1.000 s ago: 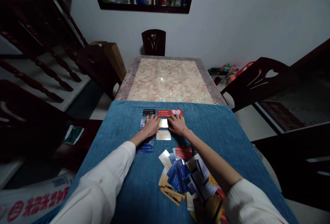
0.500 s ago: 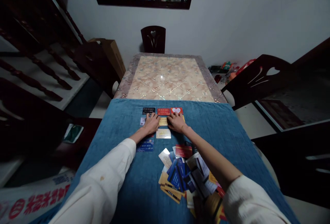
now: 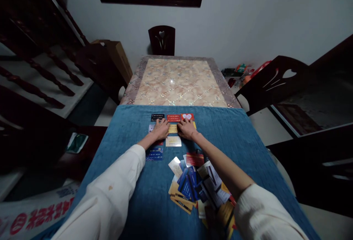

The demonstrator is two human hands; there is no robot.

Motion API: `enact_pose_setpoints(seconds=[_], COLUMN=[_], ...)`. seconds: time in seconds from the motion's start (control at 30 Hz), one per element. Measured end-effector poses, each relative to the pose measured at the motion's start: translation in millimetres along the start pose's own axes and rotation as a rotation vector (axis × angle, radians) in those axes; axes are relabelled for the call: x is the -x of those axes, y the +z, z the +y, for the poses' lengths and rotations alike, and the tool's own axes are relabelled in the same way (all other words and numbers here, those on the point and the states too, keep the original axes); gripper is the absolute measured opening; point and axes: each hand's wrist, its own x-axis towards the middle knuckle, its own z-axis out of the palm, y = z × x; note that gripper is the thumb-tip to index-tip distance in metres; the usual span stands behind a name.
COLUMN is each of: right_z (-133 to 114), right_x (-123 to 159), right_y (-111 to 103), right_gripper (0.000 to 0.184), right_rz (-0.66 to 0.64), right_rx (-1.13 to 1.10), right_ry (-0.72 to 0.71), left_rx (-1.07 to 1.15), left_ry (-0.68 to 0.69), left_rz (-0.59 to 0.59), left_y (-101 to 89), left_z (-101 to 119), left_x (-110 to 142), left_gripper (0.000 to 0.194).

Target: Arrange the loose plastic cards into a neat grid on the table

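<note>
With forearms (image 3: 222,159) slanting inward, the left hand (image 3: 161,129) and right hand (image 3: 186,129) are resting palm-down, fingers loosely bent, flanking a gold card (image 3: 173,129); whether either is gripping it, I cannot tell. The card is lying between a red card (image 3: 173,117) and a nearer pale card (image 3: 173,141).

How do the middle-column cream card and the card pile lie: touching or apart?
Apart. The head view shows a strip of blue cloth between the cream card and the card pile.
</note>
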Motion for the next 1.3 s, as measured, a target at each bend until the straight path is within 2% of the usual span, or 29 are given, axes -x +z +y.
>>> enact_pose_setpoints(seconds=[0.5,0.77,1.0,1.3], right_z=[-6.5,-5.3,0.8,3.2], right_x=[2.0,11.2,37.0,93.8], right_y=[-4.2,-10.7,-8.4,10.6], right_gripper=[0.038,0.044,0.038,0.030], right_rz=[0.002,0.016,0.104,0.151], right_rx=[0.017,0.025,-0.005,-0.057], right_ry=[0.015,0.013,0.048,0.070], left_rx=[-0.105,-0.128,-0.147,-0.123], left_ry=[-0.028,0.045,0.068,0.128], left_rz=[0.064,0.088,0.131,0.117], left_y=[4.8,2.2,0.7,1.9], left_z=[8.1,14.4,21.6,45.2], left_x=[3.3,8.8,15.9,40.6], left_gripper=[0.034,0.032,0.032,0.040])
